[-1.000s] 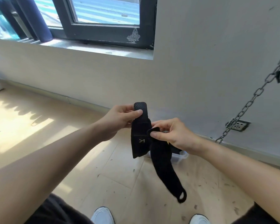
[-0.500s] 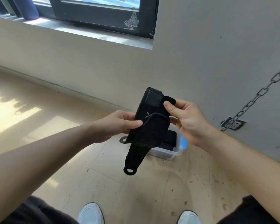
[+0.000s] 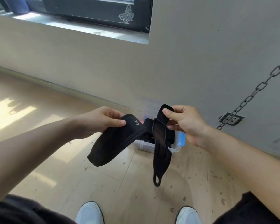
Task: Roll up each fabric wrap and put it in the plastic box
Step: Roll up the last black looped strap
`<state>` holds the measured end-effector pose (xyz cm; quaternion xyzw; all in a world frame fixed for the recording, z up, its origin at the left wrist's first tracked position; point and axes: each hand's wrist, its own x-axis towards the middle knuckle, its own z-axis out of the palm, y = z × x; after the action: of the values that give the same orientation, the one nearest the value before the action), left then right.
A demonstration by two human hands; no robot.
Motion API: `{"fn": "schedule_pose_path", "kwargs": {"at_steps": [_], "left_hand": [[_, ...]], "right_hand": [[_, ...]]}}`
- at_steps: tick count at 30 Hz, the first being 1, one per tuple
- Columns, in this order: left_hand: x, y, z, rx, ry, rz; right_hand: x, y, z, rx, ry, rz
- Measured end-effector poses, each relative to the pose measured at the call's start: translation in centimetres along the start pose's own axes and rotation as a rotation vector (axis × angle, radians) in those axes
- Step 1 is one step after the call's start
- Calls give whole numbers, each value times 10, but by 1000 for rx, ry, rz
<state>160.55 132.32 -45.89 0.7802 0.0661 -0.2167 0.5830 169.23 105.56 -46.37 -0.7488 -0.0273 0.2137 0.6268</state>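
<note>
I hold black fabric wraps in the air above the floor. My left hand pinches the top of a wide black wrap with a small pale logo; it hangs down to the left. My right hand pinches the upper end of a narrower black wrap that dangles straight down and ends in a loop. Whether the two pieces join behind is hidden. The clear plastic box sits on the floor by the wall behind the wraps, with dark fabric inside it.
A metal chain hangs diagonally at the right, near a wall socket. A window sill runs above the wall. My white shoes stand on the scuffed wooden floor below.
The wraps were bunched together between my hands; now my hands have moved apart and the two pieces hang separately. The view has tilted down toward the floor.
</note>
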Motion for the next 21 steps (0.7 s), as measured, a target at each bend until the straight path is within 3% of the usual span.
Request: {"fn": "schedule_pose_path", "kwargs": {"at_steps": [5,9,21], "left_hand": [[1,1,16,-28,-77,-29],[3,0,23,-76,-19,-53],[7,1,38,-189,116,-47]], "right_hand": [[-6,1,11,35,-71,-15],[-9,7,17,103,-31,-36],[-17,10,29,77,-177,-117]]}}
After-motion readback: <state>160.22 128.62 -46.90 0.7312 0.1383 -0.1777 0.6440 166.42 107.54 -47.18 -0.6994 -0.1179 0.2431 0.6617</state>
